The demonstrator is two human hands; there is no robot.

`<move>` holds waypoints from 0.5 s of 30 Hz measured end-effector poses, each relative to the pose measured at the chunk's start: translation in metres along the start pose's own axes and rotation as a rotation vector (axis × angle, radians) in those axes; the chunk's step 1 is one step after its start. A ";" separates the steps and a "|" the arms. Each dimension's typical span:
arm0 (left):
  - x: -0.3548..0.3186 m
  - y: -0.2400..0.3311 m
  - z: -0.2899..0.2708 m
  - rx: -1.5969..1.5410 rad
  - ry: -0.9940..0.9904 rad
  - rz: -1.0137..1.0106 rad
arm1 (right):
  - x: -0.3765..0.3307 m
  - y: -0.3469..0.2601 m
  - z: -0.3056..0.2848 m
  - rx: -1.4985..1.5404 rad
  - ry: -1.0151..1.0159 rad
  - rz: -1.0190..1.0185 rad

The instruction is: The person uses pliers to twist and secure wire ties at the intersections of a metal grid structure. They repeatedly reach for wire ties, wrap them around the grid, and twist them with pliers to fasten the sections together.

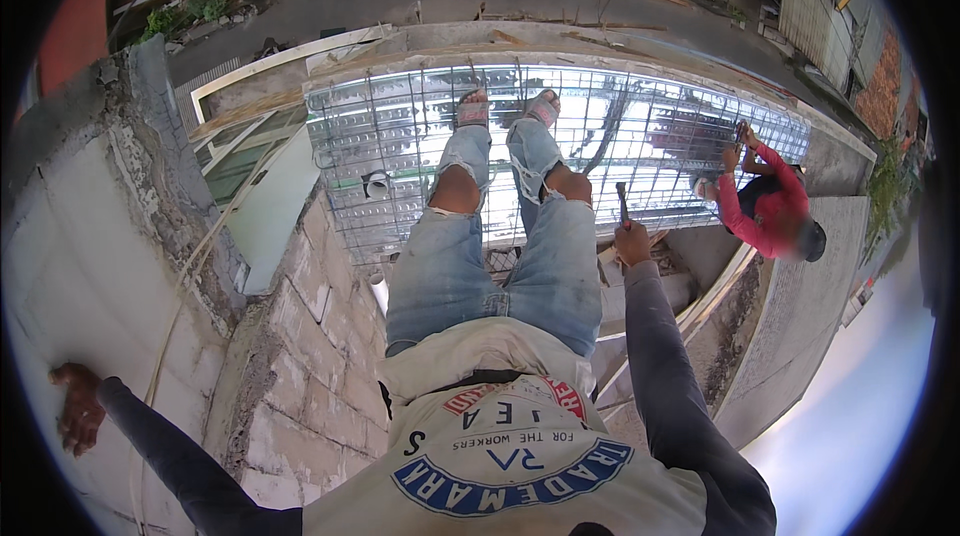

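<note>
While the right hand (632, 241) has its fingers closed around the handle of a hammer (622, 202), held upright above the steel mesh (640, 136), the left hand (78, 408) lies with spread fingers on the top of the grey block wall (90, 236). Both feet stand on the mesh, and another person in a red shirt (770, 206) crouches at its far right side.

Faded blue ripped jeans (500, 266), silvery grid mesh (640, 126), perhaps dark hammer (622, 202).

Co-worker's hands (738, 141) too small; tool (622, 204) head unclear
</note>
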State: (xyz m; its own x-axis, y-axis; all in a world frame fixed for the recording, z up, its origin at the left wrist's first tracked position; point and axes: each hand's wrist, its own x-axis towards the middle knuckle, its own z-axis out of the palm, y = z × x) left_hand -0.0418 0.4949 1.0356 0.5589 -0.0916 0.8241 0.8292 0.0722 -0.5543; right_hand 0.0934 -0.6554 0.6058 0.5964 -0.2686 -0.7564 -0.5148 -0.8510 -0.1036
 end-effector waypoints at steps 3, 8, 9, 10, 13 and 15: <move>0.003 0.011 -0.056 -0.012 -0.127 -0.107 | 0.014 -0.094 -0.066 0.433 -0.051 0.142; 0.023 0.023 -0.090 -0.030 -0.238 -0.157 | 0.003 -0.151 -0.108 0.516 -0.021 0.069; 0.024 0.021 -0.093 -0.029 -0.243 -0.156 | 0.007 -0.152 -0.110 0.478 -0.028 0.049; 0.025 0.021 -0.097 -0.027 -0.251 -0.158 | 0.014 -0.151 -0.110 0.438 -0.037 0.028; 0.028 0.036 -0.110 -0.020 -0.252 -0.150 | 0.058 -0.111 -0.091 0.167 -0.025 -0.008; 0.023 0.052 -0.112 -0.022 -0.246 -0.164 | 0.109 -0.035 -0.061 -0.047 0.101 -0.227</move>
State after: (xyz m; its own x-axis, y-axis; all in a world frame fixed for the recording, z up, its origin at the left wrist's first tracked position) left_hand 0.0155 0.3855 1.0129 0.4005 0.1431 0.9050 0.9099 0.0547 -0.4113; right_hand 0.2142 -0.6826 0.5661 0.7531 -0.1103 -0.6486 -0.3333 -0.9140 -0.2315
